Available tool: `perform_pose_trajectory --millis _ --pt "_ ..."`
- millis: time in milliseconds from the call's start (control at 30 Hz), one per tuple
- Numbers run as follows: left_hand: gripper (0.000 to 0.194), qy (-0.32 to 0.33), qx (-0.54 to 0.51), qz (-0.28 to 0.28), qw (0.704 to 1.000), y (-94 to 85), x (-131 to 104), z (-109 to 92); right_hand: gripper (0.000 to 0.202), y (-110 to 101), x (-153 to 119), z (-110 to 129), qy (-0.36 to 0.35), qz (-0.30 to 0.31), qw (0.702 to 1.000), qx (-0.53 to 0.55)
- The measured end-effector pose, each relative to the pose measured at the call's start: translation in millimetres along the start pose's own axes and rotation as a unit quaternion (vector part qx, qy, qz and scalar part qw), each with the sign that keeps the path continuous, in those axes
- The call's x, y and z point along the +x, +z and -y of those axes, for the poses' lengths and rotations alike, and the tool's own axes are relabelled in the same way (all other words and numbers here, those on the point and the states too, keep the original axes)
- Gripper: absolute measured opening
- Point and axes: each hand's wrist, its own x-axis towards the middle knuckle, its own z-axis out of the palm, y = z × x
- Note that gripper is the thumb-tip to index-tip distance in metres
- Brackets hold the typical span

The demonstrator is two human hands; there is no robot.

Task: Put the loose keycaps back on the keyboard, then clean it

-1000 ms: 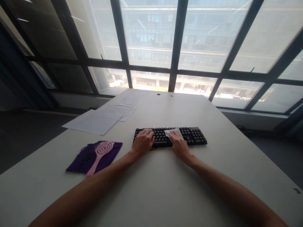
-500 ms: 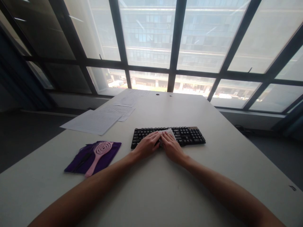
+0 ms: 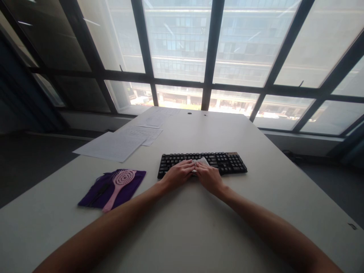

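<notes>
A black keyboard (image 3: 231,163) lies flat on the white table, with a small white cloth or tissue (image 3: 203,161) on its middle keys. My left hand (image 3: 179,173) rests over the keyboard's left-centre part, its curled fingers on the cloth's left side. From the right, my right hand (image 3: 209,176) grips the same cloth with bent fingers. The fingertips of both hands nearly meet on it, and they hide part of the cloth and the keys beneath.
Left of my left forearm, a pink hairbrush (image 3: 123,180) and a dark slim object lie on a purple cloth bag (image 3: 135,189). Printed papers (image 3: 112,146) spread over the table's (image 3: 182,231) left side. Large windows stand beyond the far edge.
The fingers of both hands have curled in more, and the cloth between them is bunched smaller. The keyboard stays in place.
</notes>
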Motion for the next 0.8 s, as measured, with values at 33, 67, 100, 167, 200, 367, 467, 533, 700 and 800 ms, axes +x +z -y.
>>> perform_pose_trajectory --millis 33,67,100,167,200,367,467,533,700,800 --pt "0.034 0.008 0.001 0.001 1.0 -0.6 0 -1 0.031 -1 0 1 0.003 0.002 1.0 0.0" --pt "0.033 0.014 0.0 0.001 1.0 -0.8 0 -1 0.03 -1 -1 1 0.006 0.003 1.0 0.0" --pt "0.033 0.016 0.0 0.001 1.0 -0.7 0 -2 0.03 -1 -1 0 0.005 0.001 1.0 0.003" --pt "0.035 0.004 0.004 -0.004 1.0 0.8 -1 -1 0.031 2 -2 -1 -0.005 -0.007 1.0 0.006" --pt "0.037 -0.009 0.007 -0.008 1.0 2.2 -2 0 0.033 4 -3 -2 -0.011 -0.012 1.0 0.004" --pt "0.051 -0.043 0.015 -0.009 0.999 9.7 -6 5 0.05 14 -3 -6 -0.018 -0.005 1.0 -0.017" --pt "0.048 -0.043 0.014 0.003 0.999 9.9 -6 5 0.047 14 -1 -7 -0.022 0.006 1.0 -0.01" --pt "0.045 -0.04 0.013 0.01 0.999 7.4 -4 3 0.043 10 0 -6 -0.025 0.004 1.0 -0.001" --pt "0.038 -0.024 -0.004 -0.002 1.0 1.5 -2 -3 0.034 1 0 -2 -0.02 -0.003 1.0 0.016" --pt "0.041 -0.043 0.002 -0.012 0.999 3.0 -3 -2 0.038 4 -1 -3 -0.023 -0.012 0.999 0.018"
